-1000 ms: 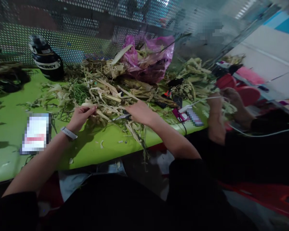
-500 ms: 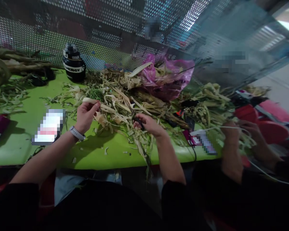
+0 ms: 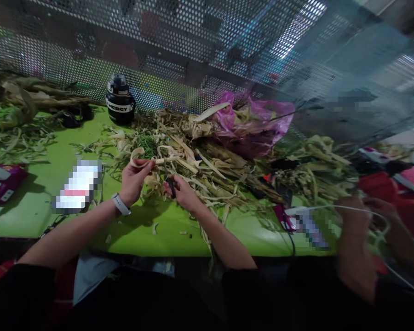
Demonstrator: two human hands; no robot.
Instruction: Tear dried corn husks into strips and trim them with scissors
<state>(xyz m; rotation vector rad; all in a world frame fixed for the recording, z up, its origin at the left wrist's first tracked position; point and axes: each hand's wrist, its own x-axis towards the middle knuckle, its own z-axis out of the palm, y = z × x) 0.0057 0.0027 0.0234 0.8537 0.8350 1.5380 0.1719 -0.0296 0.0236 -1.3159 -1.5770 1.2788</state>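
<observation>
My left hand, with a pale band at its wrist, pinches a curled, pale strip of dried leaf above the green table. Just right of it, my right hand is closed around dark-handled scissors, whose blades point up toward the strip. The exact spot where blades and strip meet is too small to tell. Behind both hands lies a wide heap of dried stalks and leaves, with a pink plastic bag on its far side.
A black bottle stands at the back left, before a perforated metal screen. Nearer are a phone and a purple tissue pack. At the right, another person's hands handle a pale strip beside a second phone.
My right hand has moved left with the scissors, close to my left hand. The strip in my left hand now curls upward. The camera view has shifted slightly.
</observation>
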